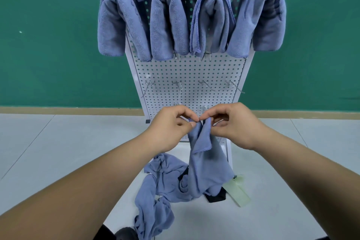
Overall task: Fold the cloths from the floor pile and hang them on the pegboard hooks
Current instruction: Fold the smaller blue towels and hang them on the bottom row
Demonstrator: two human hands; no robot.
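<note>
A blue cloth (206, 163) hangs in the air in front of the white pegboard (187, 76). My left hand (171, 124) and my right hand (231, 122) pinch its top edge close together, fingertips almost touching. Below it a pile of crumpled blue cloths (157, 187) lies on the floor. Several folded blue cloths (169, 23) hang over the upper hooks. A row of bare metal hooks (177, 84) sticks out lower on the board.
A pale green tag (241, 191) and a black item (218, 197) lie by the pile on the grey tiled floor (58, 152). A green wall (48, 45) stands behind the pegboard. Something dark (124, 233) shows at the bottom edge.
</note>
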